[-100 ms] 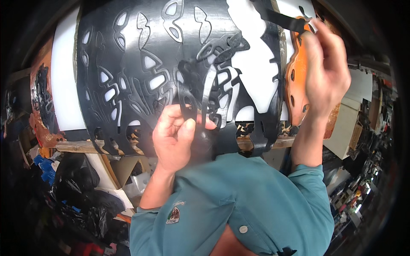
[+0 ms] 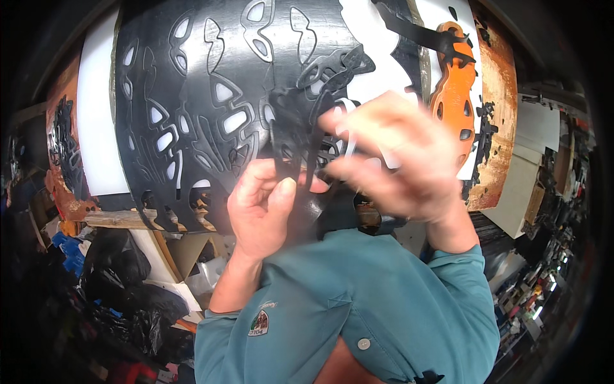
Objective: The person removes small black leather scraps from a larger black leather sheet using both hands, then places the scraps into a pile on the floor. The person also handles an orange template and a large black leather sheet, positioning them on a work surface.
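My left hand [image 2: 259, 208] is closed on a limp black cut-out piece [image 2: 291, 137], pinching its lower end between thumb and fingers near the sheet's front edge. My right hand [image 2: 406, 157] is blurred by motion, its thumb and fingertips spread apart just right of that piece. No held thing shows in it. Beneath both hands lies a large black sheet [image 2: 185, 83] with many loop-shaped cuts and white showing through. Some cut pieces [image 2: 348, 67] lie loose on it, overlapping one another.
An orange holed plate [image 2: 453, 96] lies at the right with black scraps on its top end and a black strip [image 2: 416, 32] reaching it. White sheeting [image 2: 99, 115] shows at the left. Black plastic bags [image 2: 121, 281] and cardboard sit below the table's wooden edge [image 2: 121, 219].
My right hand has moved left and down from the orange plate's top end toward the piece in my left hand. The black strip end now lies on the plate. My left hand stays put.
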{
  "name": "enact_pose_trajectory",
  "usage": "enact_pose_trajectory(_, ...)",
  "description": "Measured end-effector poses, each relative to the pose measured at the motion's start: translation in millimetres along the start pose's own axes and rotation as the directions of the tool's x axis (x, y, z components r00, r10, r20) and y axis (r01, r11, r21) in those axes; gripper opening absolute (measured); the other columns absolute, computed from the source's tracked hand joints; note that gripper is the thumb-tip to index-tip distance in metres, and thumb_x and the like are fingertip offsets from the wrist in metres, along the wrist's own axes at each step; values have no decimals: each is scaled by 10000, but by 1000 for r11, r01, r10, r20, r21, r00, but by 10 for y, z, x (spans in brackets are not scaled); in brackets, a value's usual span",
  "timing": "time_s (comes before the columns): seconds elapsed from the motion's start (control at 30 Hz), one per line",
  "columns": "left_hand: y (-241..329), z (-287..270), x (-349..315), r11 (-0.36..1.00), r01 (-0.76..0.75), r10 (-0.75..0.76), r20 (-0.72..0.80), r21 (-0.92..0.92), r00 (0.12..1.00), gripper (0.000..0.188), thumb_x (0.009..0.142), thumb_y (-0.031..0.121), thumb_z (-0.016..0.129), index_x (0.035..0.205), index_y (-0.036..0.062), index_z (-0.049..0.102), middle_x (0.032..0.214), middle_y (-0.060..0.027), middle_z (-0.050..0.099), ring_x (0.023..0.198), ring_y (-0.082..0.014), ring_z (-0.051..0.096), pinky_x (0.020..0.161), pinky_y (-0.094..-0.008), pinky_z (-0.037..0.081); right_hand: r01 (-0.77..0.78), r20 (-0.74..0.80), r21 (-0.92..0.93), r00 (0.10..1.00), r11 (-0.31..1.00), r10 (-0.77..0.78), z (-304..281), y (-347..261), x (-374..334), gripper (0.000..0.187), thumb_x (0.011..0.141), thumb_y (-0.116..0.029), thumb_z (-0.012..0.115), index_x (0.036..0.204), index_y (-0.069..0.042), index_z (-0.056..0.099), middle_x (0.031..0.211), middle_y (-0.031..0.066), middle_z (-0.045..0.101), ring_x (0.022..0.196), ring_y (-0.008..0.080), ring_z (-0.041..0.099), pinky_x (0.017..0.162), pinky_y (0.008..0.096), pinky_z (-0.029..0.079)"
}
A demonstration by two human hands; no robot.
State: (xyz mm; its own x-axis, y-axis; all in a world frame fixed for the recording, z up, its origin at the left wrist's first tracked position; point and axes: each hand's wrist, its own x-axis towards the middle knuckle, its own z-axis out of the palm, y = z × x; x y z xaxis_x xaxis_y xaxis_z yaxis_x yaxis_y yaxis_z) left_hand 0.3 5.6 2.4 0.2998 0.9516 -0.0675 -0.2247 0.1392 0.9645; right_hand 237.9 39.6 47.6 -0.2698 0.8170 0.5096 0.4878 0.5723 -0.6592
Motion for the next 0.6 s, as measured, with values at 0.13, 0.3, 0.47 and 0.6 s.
enact_pose_trajectory(0.13,104,39,-73,969,39,-22,-69,243,997,160,1045,82,637,1135,-41,686,920,-29,735,822,-55,646,720,-222,518,110,50,9,993,994,-110,341,-57,-51,419,759,-57,857,1158,-9,740,834,57,636,684,236,592,579,352,492)
enact_pose_trajectory(0.3,83,50,-30,979,198,-192,-106,51,976,208,1096,154,588,1051,-19,695,850,-3,708,765,-39,593,677,-212,483,122,29,15,992,992,-122,426,10,-117,268,777,-21,825,1015,-17,701,809,57,619,678,248,588,560,339,473)
enact_pose_trajectory(0.47,96,111,-49,980,173,-190,-201,-98,961,234,1116,180,553,1054,-16,665,917,-74,740,833,-114,706,779,-265,575,-49,103,187,994,981,30,489,-5,-212,185,845,22,771,962,-24,634,831,96,595,703,280,587,604,376,500)
enact_pose_trajectory(0.6,118,89,-113,975,159,-196,-261,-156,945,200,1118,169,534,1084,-7,622,955,-81,705,841,-189,733,774,-327,606,-153,55,180,988,972,146,264,115,-237,82,925,-27,691,958,-17,616,881,124,580,742,307,622,656,398,515)
